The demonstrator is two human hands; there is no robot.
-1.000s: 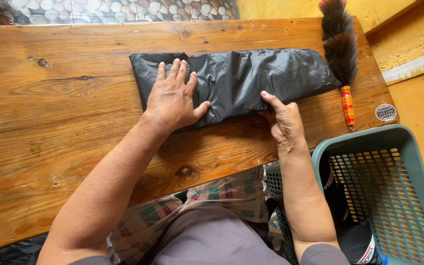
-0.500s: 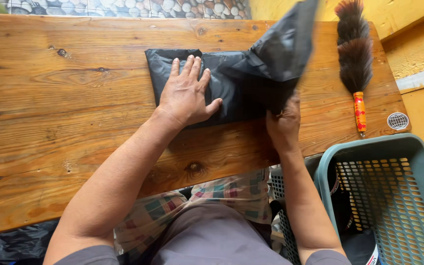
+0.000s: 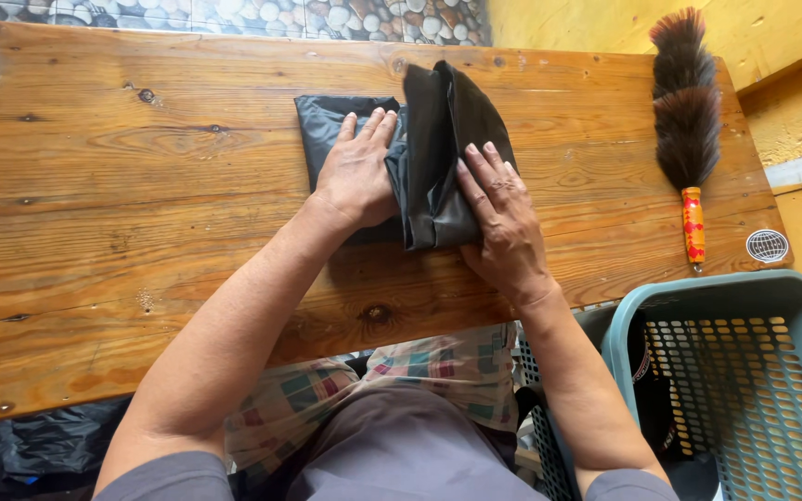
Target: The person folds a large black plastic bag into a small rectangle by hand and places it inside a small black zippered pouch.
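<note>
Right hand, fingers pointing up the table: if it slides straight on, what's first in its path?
The right hand already lies flat on the folded black plastic bag; straight on it crosses more bag, then bare wooden table. Nothing else seems to be in that line.

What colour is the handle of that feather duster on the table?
The duster handle is orange-red with small multicoloured markings, seen best in the head view.

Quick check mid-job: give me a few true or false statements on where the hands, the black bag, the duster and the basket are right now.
1. Both hands rest on the black bag. True: left hand, right hand.
2. The bag lies spread flat at full length. False: its right part is folded over the middle.
3. The duster lies on the table, right of the bag. True.
4. The right hand holds the duster. False: they are apart.
5. The basket stands on the table. False: it sits below the table's near right edge.
</note>
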